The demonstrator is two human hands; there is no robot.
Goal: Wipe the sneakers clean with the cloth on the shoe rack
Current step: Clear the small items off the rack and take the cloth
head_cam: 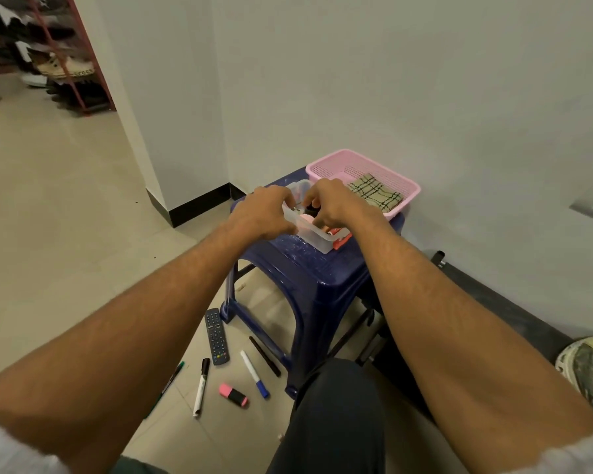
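Tub (317, 239), clear plastic, on blue stool (322, 278): rim gripped by left hand (261, 213), likely steadying; right hand (332, 206) curled inside, grasp unclear. Checked cloth (374, 193) idle in pink basket (326, 167); sneakers (65, 68) on distant red rack (98, 68).

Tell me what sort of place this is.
Most likely a home: a shoe rack full of shoes past the wall corner, a TV remote and markers on the tiled floor, a blue plastic stool.
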